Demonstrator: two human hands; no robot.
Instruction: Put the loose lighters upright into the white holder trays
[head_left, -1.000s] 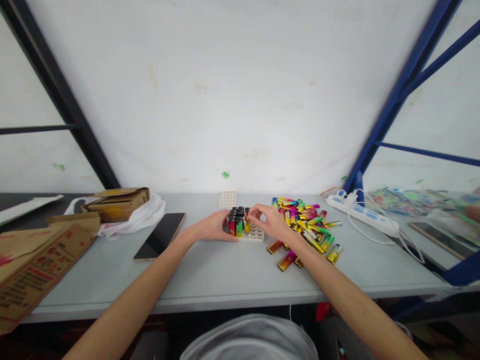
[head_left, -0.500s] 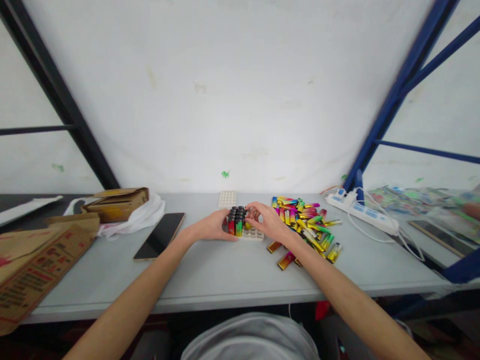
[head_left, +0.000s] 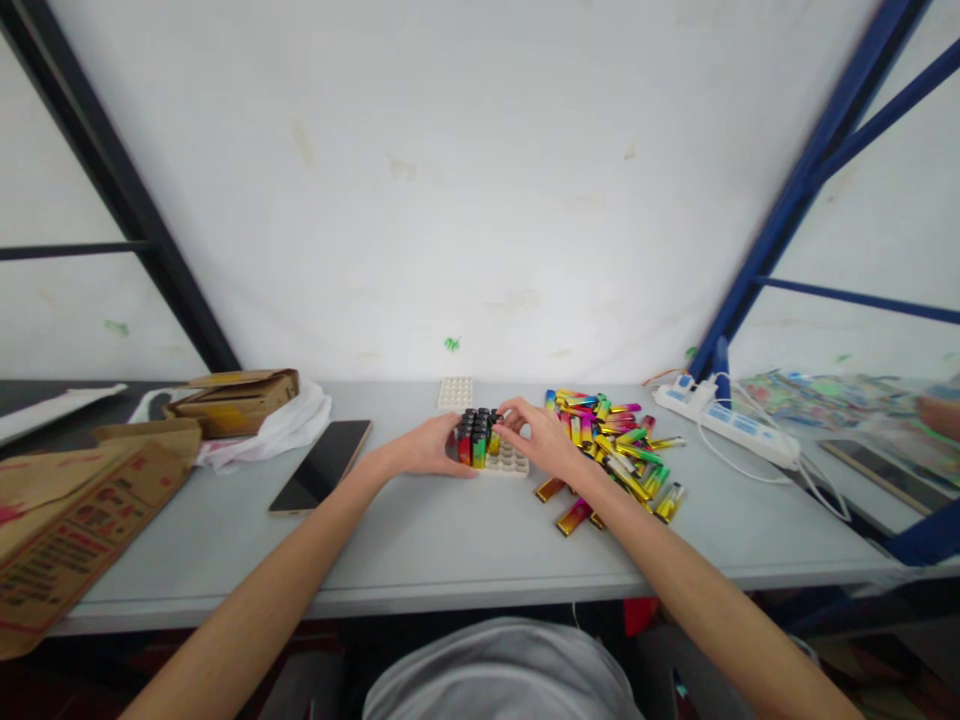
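Observation:
Shiny coloured lighters [head_left: 479,450] with black tops stand upright in close rows on the left side of a pale tray [head_left: 517,466] with round holes. My left hand [head_left: 431,447] is curved about the left side of this group, thumb in front and fingers behind. Over the tray, my right hand [head_left: 531,432] pinches a yellow lighter [head_left: 495,442] by its upper end, at the right edge of the standing rows. Its lower end is down at the holes. To the right lies a loose pile of metallic lighters [head_left: 615,440] in many colours.
A second pale tray [head_left: 455,392] lies near the wall. On the left are a phone [head_left: 321,467], a cardboard box [head_left: 236,405] on a white plastic bag and a carton [head_left: 97,520]. A power strip [head_left: 727,425] with cables is at right; another person's hand [head_left: 941,413] shows beyond.
A yellow lighter now shows between my right fingertips at the tray, where my fingers hid that spot before. My left hand stays around the standing lighters. The view has shifted slightly.

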